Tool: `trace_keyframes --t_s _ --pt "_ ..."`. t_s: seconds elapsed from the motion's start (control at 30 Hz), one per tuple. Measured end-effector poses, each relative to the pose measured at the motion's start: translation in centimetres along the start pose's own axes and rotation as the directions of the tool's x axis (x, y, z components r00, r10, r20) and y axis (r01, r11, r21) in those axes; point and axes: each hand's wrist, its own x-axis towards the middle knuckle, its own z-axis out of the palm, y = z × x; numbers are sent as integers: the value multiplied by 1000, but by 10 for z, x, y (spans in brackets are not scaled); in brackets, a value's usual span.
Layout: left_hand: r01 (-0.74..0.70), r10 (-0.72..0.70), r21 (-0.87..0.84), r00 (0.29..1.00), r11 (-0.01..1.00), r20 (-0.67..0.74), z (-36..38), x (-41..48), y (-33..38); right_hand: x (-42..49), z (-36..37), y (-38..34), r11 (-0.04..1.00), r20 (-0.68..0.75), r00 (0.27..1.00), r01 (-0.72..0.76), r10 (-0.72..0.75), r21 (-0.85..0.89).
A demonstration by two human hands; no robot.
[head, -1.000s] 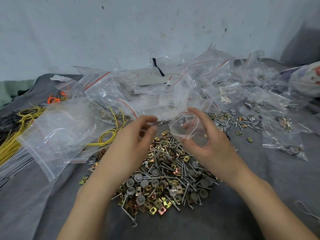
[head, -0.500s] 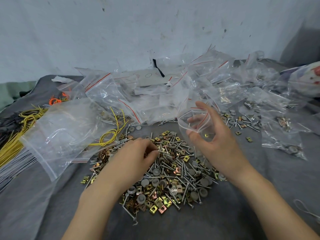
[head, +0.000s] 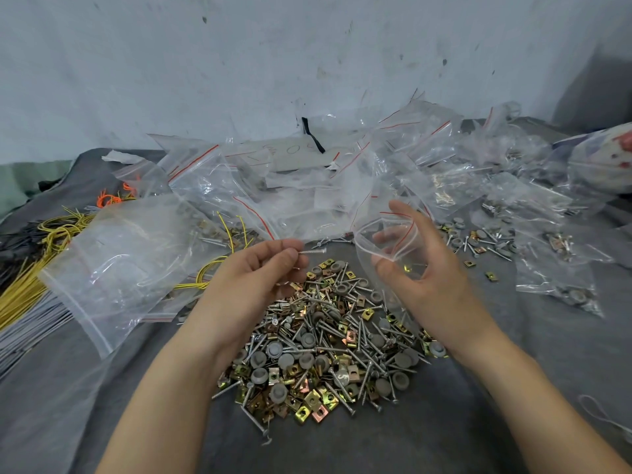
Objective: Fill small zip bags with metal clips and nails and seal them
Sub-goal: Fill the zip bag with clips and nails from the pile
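1 nail (head: pixel 313 251) in left hand (head: pixel 253 282); zip bag (head: pixel 366 244) in right hand (head: pixel 431 278).

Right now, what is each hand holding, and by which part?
The left hand pinches a nail by its shank, with the head end free. The right hand holds a small zip bag at its open mouth.

Can't see 1 end of nail (head: pixel 313 251), buried in fingers of left hand (head: pixel 253 285). Can't count contents of zip bag (head: pixel 393 254) in right hand (head: pixel 431 278). Can't read writing on paper (head: pixel 294 152) under bags (head: pixel 219 186), far edge of tabletop (head: pixel 513 388). Lose yellow wires (head: pixel 17 295) at pic's left edge.
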Motion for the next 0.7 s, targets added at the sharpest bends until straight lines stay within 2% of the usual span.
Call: trace_keyframes --t_s 0.2,0.5,0.57,0.7 --pt "57 -56 -132 998 990 11 0 0 2 0 0 2 1000 18 1000 -4 4 0" --pt "34 -32 -193 999 981 16 4 -1 3 0 2 7 999 53 999 -6 8 -39" --pt "-22 21 -128 1000 991 -15 6 -2 6 0 3 6 999 66 998 -12 15 -49" --pt "-224 244 187 966 957 -90 12 -5 15 -2 6 5 997 91 996 -7 13 -71"
